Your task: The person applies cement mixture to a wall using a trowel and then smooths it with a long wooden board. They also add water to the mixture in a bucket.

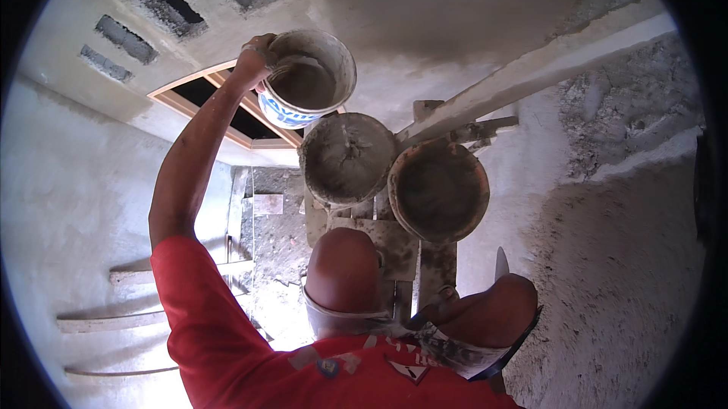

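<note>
Bucket in hand, a worker in a red T-shirt (220,318) stretches the left arm toward a plastered wall. The left hand (255,60) has its grip closed on the side of a white bucket (292,114) with blue lettering, which hangs at upper center and holds grey, mortar-like material around its inside. The right hand is too hidden to make out, and what its grip is doing cannot be told; a pale, pointed blade (501,263) shows just beyond the right knee (493,306).

Just below the raised container, a second bucket (322,195), caked in grey, holds more of the mix. Beside it on the right stands a brown-rimmed bucket (472,221), also loaded. Both crowd the worn wooden planks (437,268) ahead of the worker's knees, in the space between body and wall. A long, pale ledge (538,79) runs diagonally from near the two toward the upper right, alongside rough, lumpy masonry (626,105).

Behind the lifted load, a wooden window frame (176,99) with dark panes is partly blocked from view by bucket and forearm. Rectangular slots (167,1) pierce the wall at upper left. Lower left, curved-looking slats (114,322) jut across a pale wall (98,174), near a pinkish block (268,204) lying on rubble-strewn ground (277,238).
</note>
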`<state>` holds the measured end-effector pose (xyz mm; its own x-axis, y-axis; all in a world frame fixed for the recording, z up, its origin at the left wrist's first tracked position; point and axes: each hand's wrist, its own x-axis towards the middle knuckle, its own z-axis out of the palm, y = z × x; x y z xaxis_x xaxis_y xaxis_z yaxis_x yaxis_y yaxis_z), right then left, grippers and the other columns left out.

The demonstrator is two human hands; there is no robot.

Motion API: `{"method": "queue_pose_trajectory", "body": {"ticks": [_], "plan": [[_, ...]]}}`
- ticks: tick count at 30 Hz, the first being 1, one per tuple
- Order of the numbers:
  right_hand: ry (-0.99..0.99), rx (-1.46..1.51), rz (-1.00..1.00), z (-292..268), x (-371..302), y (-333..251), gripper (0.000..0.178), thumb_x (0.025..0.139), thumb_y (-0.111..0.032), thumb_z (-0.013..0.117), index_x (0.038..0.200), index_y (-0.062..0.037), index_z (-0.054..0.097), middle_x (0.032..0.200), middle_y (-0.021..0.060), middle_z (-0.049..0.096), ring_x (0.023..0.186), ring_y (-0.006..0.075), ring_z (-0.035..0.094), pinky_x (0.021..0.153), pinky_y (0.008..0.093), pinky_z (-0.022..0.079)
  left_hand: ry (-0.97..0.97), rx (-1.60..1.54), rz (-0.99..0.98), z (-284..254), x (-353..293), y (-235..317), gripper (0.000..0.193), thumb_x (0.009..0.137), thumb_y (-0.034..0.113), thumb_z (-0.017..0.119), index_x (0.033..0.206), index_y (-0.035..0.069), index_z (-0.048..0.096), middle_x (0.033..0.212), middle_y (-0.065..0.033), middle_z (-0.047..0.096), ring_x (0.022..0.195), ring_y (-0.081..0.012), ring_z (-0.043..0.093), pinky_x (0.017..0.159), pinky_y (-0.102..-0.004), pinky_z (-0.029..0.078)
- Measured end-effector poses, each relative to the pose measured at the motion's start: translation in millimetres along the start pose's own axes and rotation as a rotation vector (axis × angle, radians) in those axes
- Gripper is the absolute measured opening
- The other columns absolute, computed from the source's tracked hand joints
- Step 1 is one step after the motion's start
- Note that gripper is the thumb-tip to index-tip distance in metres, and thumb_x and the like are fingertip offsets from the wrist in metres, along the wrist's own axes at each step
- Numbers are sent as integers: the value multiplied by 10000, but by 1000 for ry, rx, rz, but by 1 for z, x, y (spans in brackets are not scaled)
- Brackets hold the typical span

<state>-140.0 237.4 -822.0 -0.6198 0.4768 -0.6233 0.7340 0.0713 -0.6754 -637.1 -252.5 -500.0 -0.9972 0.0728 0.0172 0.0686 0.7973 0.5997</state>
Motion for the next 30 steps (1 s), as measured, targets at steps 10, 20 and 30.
{"method": "queue_pose_trajectory", "body": {"ticks": [10,20,30], "plan": [[55,-46,47,-12,-17,4,472,872,-291,586,1222,8,483,866,147,653,749,206,640,618,352,507,-7,-735,-188,105,98,-22,291,805,71,521,1084,-10,503,829,-220,613,542,-302,633,388,-434,536],[191,-140,194,-49,-63,8,472,869,-289,588,1218,11,484,875,153,654,765,209,644,629,357,509,-85,-918,-466,310,133,4,366,789,57,545,1147,11,484,1041,-267,570,718,-480,623,469,-555,558],[268,-367,-2,-102,-100,-74,472,867,-287,590,1214,15,485,885,160,656,782,213,648,640,362,512,129,-232,326,442,157,-84,409,735,163,650,1092,19,512,1070,-199,593,818,-340,658,531,-394,590]]}}
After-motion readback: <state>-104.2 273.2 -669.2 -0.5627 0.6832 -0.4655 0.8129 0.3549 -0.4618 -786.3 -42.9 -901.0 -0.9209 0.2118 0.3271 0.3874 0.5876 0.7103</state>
